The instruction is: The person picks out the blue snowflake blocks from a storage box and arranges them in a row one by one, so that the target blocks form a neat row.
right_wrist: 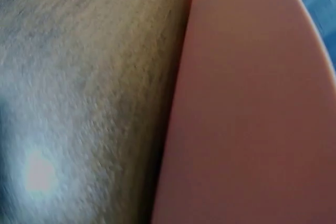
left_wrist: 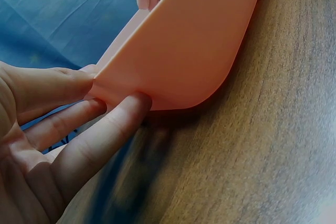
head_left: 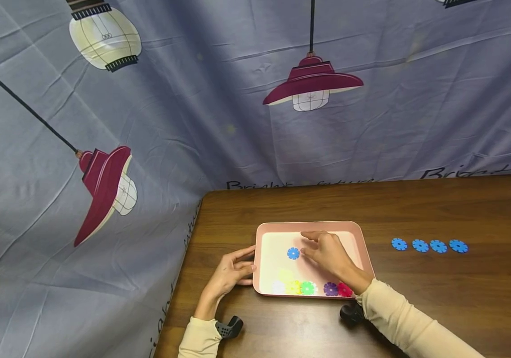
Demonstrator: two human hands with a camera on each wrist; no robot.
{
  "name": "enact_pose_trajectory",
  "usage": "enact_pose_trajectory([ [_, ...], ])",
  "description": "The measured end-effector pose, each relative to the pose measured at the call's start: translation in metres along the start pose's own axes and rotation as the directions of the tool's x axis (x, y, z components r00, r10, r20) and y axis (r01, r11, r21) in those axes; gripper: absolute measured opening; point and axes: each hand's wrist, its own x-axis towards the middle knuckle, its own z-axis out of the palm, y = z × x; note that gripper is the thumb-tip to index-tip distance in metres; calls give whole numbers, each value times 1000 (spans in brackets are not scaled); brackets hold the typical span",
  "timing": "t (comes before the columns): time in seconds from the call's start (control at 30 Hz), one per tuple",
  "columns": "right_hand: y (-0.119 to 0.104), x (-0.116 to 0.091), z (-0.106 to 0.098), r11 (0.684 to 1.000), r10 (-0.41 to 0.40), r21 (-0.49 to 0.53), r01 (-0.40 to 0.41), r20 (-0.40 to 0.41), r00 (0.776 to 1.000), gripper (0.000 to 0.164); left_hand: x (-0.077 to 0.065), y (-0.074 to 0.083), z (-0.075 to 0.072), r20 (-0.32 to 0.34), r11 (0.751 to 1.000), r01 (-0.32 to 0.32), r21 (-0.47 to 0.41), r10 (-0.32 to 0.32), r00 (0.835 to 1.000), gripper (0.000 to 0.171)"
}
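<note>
A pink tray (head_left: 313,226) with a pale inside lies on the table. My left hand (head_left: 228,273) rests its fingers against the tray's left side; in the left wrist view, fingertips touch the outer wall (left_wrist: 184,61) and the rim. Inside the tray, a blue notched plastic disc (head_left: 293,253) lies left of centre. My right hand (head_left: 330,253) hovers over the tray just right of this disc, thumb and index finger apart, nothing visible between them. The right wrist view shows the tray's outer wall (right_wrist: 247,103), but not the right hand's fingertips.
Along the tray's near edge lie notched discs: yellow (head_left: 293,287), green (head_left: 308,288), purple (head_left: 330,289), red (head_left: 345,290) and some pale ones. Several blue discs (head_left: 420,245) form a row on the wooden table (head_left: 439,293) right of the tray. A patterned curtain (head_left: 219,124) hangs behind.
</note>
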Motion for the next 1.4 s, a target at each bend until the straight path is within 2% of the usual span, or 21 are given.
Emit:
enact_pose_trajectory([
  [0.27,-4,-2,8,1000,17,5,-17,38,999,40,0,0,0,4,1000,-2,-3,2,1000,55],
  [0.6,-5,-3,18,1000,-15,-6,16,68,998,36,-2,0,-1,2,1000,-10,-10,10,1000,55],
  [0.8,-2,-4,20,999,-43,-29,45,65,997,33,1,-1,-1,13,999,-27,23,27,1000,54],
  [1.03,-1,-2,25,998,-58,-12,59,75,995,33,1,-1,-1,-3,999,-14,29,14,1000,53],
  [1.4,-1,0,28,996,-82,-21,84,84,993,35,1,-1,-1,9,1000,-8,-2,8,1000,54],
])
